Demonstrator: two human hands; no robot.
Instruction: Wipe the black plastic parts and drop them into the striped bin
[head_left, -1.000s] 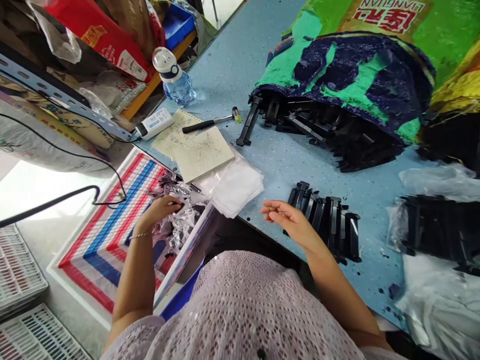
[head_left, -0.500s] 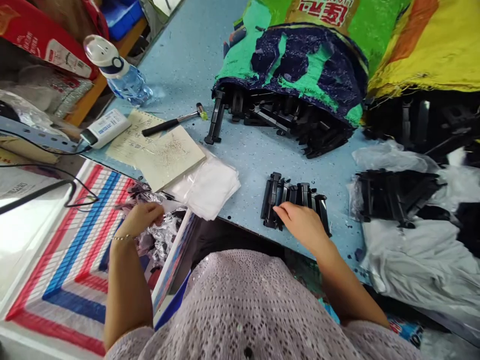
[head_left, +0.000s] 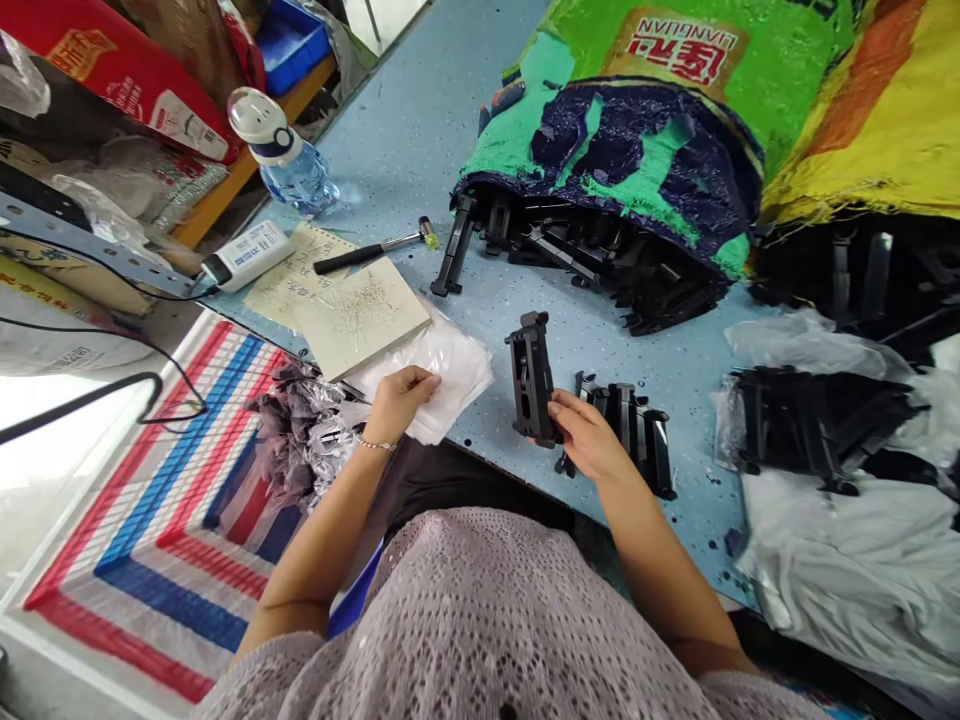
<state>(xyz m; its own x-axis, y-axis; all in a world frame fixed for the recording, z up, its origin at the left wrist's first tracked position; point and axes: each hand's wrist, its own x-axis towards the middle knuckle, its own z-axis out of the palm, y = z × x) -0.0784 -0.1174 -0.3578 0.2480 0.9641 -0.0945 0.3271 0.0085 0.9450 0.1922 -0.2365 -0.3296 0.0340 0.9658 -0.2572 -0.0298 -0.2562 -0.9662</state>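
My right hand (head_left: pixel 589 432) grips a long black plastic part (head_left: pixel 531 375) by its lower right side and holds it raised over the blue table. The part is slotted along its face. Beside that hand, several similar black parts (head_left: pixel 626 425) lie in a row on the tabletop. At the table's front edge, my left hand (head_left: pixel 401 402) is closed, thumb against fingers, on the stack of thin clear plastic bags (head_left: pixel 461 365). It appears to pinch a bag there; how many layers it has is hidden.
A green sack (head_left: pixel 675 150) spills black parts at the back. A yellow sack (head_left: pixel 885 120) adjoins it. Leftward are a cardboard piece (head_left: pixel 364 315), a small hammer (head_left: pixel 367 250), a white device (head_left: pixel 247 255) and a water bottle (head_left: pixel 289 165). A striped lined crate (head_left: pixel 180 480) holds wrapped pieces (head_left: pixel 300 430).
My right hand has picked up one black part from the row and lifted it. My left hand has moved right, from above the crate to the plastic bags. The view has shifted slightly.
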